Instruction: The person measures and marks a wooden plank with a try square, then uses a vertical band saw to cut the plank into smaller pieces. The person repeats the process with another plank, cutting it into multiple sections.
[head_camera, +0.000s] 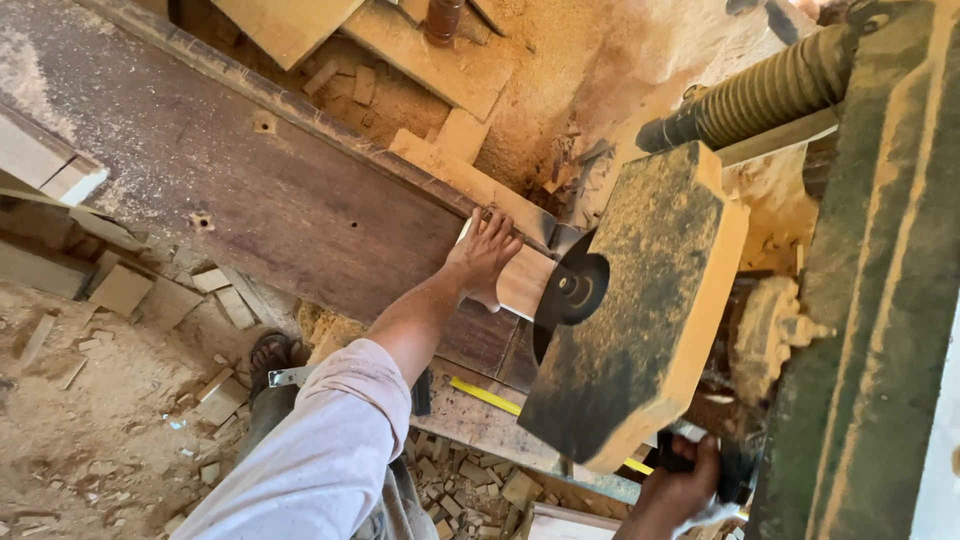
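Sawdust-caked radial saw's dark round blade (572, 290) sits at the pale wooden board's (524, 281) near end, cut seemingly barely begun; left hand (484, 256) presses flat on that board just beside the blade, right hand (680, 487) grips the black handle (735, 470) below it.

left hand (484, 252): I press it flat on the wood piece (522, 282) by the saw blade (572, 290)
right hand (680, 490): I grip the black handle (735, 470) under the dusty guard (640, 310)
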